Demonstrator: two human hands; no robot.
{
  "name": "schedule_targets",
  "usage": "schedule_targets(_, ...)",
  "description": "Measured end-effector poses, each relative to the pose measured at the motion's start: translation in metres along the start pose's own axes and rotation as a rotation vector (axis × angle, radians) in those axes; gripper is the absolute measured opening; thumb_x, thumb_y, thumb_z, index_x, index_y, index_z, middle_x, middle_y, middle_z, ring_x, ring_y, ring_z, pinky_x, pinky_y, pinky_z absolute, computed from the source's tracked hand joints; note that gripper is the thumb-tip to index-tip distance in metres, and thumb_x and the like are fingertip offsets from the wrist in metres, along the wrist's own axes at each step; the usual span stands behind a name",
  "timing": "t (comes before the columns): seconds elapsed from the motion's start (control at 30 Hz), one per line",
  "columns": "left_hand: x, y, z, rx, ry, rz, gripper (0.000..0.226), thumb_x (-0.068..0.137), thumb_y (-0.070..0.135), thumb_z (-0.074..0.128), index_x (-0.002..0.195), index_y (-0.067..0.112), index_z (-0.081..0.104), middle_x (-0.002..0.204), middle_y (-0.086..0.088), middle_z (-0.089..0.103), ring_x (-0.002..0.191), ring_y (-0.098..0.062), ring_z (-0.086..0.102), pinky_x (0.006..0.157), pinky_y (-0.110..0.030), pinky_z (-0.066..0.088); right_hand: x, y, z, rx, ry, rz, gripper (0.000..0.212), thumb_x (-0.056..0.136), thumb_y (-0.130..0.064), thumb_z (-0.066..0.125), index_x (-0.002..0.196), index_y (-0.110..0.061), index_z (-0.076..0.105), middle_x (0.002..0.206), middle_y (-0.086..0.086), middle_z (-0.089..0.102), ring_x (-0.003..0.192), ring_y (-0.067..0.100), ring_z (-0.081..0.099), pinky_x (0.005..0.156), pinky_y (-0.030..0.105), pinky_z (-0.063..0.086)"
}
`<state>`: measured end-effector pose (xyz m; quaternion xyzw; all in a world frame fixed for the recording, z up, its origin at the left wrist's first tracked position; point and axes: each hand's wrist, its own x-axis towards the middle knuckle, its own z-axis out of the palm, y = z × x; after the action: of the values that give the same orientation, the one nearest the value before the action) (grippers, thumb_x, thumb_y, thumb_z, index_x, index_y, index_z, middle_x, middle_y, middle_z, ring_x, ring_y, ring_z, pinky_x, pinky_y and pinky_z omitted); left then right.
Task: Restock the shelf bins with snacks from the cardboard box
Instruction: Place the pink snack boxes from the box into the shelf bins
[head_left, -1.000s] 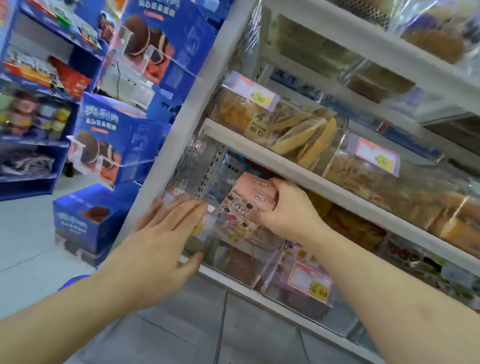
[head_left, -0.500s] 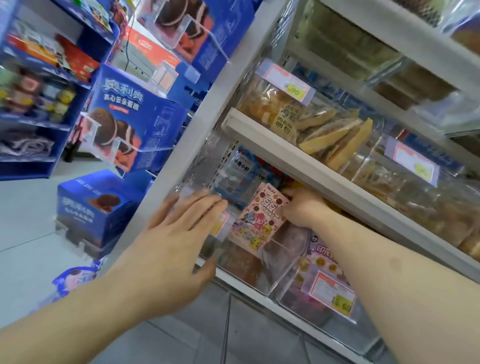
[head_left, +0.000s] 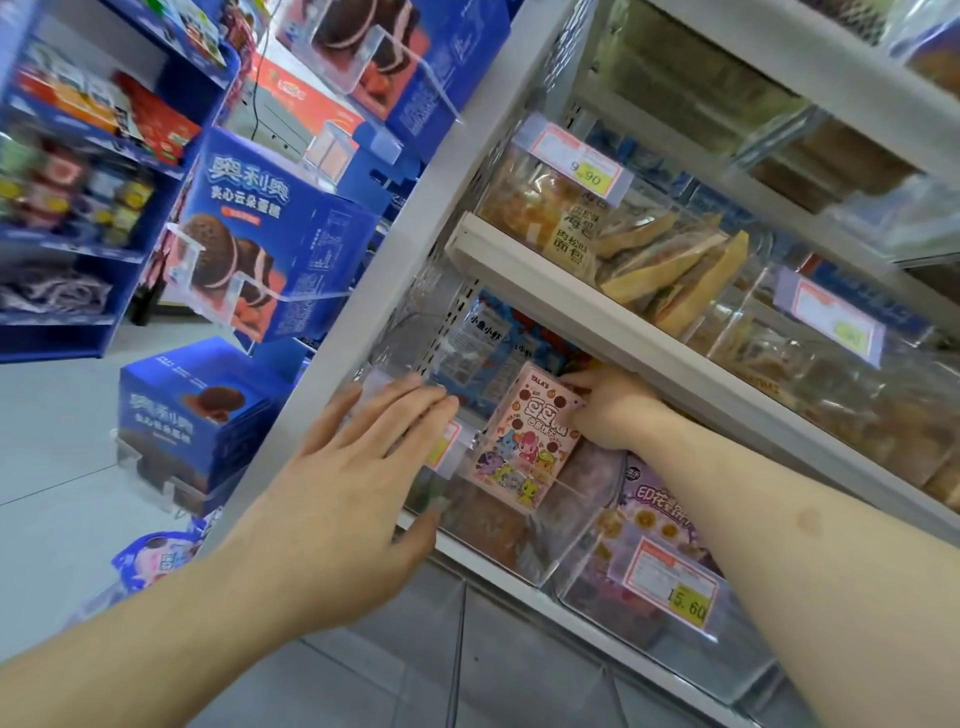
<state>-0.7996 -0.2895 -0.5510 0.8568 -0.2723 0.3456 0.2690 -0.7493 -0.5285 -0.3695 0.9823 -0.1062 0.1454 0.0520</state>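
because the clear bin (head_left: 498, 525) sat tucked under the white shelf board (head_left: 597, 312), the pink snack box (head_left: 524, 441) had to go in tilted, its top end leaning back beneath that board and its printed face turned outward. in the head view, the right hand (head_left: 613, 410) gripped the box at its upper end, fingers curled round the edge, probably so it could be steered down into the bin from behind the board. the left hand (head_left: 358, 467) lay flat and relaxed against the bin's front wall, just left of the box, fingers straight over the price tag (head_left: 441, 444); it looked like bracing, to stop the bin sliding, though the glare on the plastic made contact hard to confirm. the box stood partly inside the bin, not yet settled. right of the bin, a neighbouring bin (head_left: 675, 613) carried its own yellow price label. the cardboard box was out of sight.
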Motion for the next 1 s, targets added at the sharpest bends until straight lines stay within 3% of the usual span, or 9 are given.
schedule_targets(0.1, -0.002, 0.000, -0.001, -0.005, -0.022, -0.006, 0.085, 0.094, 0.064, 0.035, 0.168, 0.034, 0.004, 0.174, 0.017, 0.007, 0.159, -0.001, -0.011, 0.133, -0.043, 0.004, -0.009, 0.000, 0.000, 0.042, 0.006, -0.019, 0.073, 0.094, -0.041, 0.078, 0.158, -0.028, 0.046, 0.158, 0.001, 0.051, 0.131, 0.023, 0.059, 0.095, 0.027, 0.051)
schedule_targets(0.27, -0.001, 0.012, -0.015, -0.008, -0.093, -0.040, 0.094, 0.089, 0.070, 0.028, 0.167, 0.031, -0.007, 0.175, 0.015, -0.010, 0.157, -0.001, -0.022, 0.132, -0.040, -0.007, -0.076, 0.003, -0.007, 0.200, 0.087, -0.152, 0.056, 0.106, -0.038, 0.061, 0.158, -0.031, 0.045, 0.156, -0.004, 0.054, 0.103, 0.006, 0.062, 0.076, 0.004, 0.043)
schedule_targets(0.37, -0.017, 0.033, -0.025, -0.063, -0.119, -0.042, 0.094, 0.090, 0.068, 0.033, 0.168, 0.030, -0.003, 0.175, 0.015, -0.009, 0.158, -0.003, -0.018, 0.130, -0.034, -0.012, -0.143, 0.016, -0.005, 0.349, 0.205, -0.267, 0.047, 0.108, -0.037, 0.057, 0.155, -0.034, 0.051, 0.158, -0.014, 0.049, 0.138, 0.003, 0.049, 0.109, 0.010, 0.029)
schedule_targets(0.43, -0.045, 0.059, -0.030, -0.147, -0.155, -0.005, 0.090, 0.092, 0.065, 0.038, 0.169, 0.030, 0.006, 0.175, 0.017, 0.000, 0.160, -0.002, -0.008, 0.130, -0.032, -0.007, -0.196, 0.033, 0.005, 0.453, 0.217, -0.308, 0.045, 0.106, -0.036, 0.059, 0.151, -0.035, 0.057, 0.156, -0.019, 0.047, 0.143, -0.007, 0.036, 0.114, 0.006, 0.020)
schedule_targets(0.53, -0.108, 0.104, -0.026, -0.316, -0.270, -0.005, 0.077, 0.099, 0.057, 0.050, 0.166, 0.031, 0.023, 0.170, 0.022, 0.015, 0.157, 0.003, 0.007, 0.131, -0.030, 0.006, -0.282, 0.066, 0.032, 0.549, 0.207, -0.317, 0.038, 0.106, -0.032, 0.062, 0.143, -0.033, 0.064, 0.150, -0.020, 0.056, 0.141, -0.006, 0.046, 0.120, 0.017, 0.032)
schedule_targets(0.7, -0.235, 0.160, 0.006, -0.414, -0.592, -0.085, 0.070, 0.100, 0.050, 0.060, 0.162, 0.028, 0.037, 0.170, 0.019, 0.024, 0.152, 0.009, 0.016, 0.119, -0.007, 0.006, -0.417, 0.129, 0.125, 0.633, 0.040, -0.126, 0.032, 0.104, -0.025, 0.065, 0.135, -0.031, 0.068, 0.134, -0.028, 0.061, 0.120, -0.011, 0.056, 0.102, 0.011, 0.042)
schedule_targets(0.8, -0.282, 0.172, 0.018, -0.356, -0.791, -0.091, 0.074, 0.099, 0.060, 0.055, 0.163, 0.032, 0.033, 0.170, 0.022, 0.021, 0.149, 0.013, 0.015, 0.117, -0.006, 0.008, -0.471, 0.174, 0.200, 0.609, -0.134, 0.087, 0.045, 0.093, -0.024, 0.075, 0.137, -0.027, 0.066, 0.134, -0.011, 0.066, 0.121, 0.008, 0.063, 0.107, 0.035, 0.051)
schedule_targets(0.93, -0.292, 0.181, 0.021, -0.341, -0.889, -0.198, 0.069, 0.099, 0.059, 0.056, 0.161, 0.040, 0.033, 0.156, 0.032, 0.033, 0.136, 0.019, 0.025, 0.099, 0.008, 0.014, -0.484, 0.213, 0.259, 0.490, -0.338, 0.171, 0.072, 0.084, -0.019, 0.085, 0.149, -0.011, 0.054, 0.145, 0.008, 0.059, 0.139, 0.026, 0.052, 0.118, 0.026, 0.035)
schedule_targets(1.0, -0.286, 0.184, 0.023, -0.320, -0.885, -0.237, 0.066, 0.098, 0.058, 0.057, 0.159, 0.040, 0.037, 0.153, 0.027, 0.043, 0.133, 0.013, 0.038, 0.101, -0.001, 0.027, -0.472, 0.221, 0.272, 0.483, -0.393, 0.234, 0.089, 0.084, -0.026, 0.086, 0.159, -0.009, 0.040, 0.159, 0.010, 0.046, 0.150, 0.024, 0.039, 0.123, 0.026, 0.025)
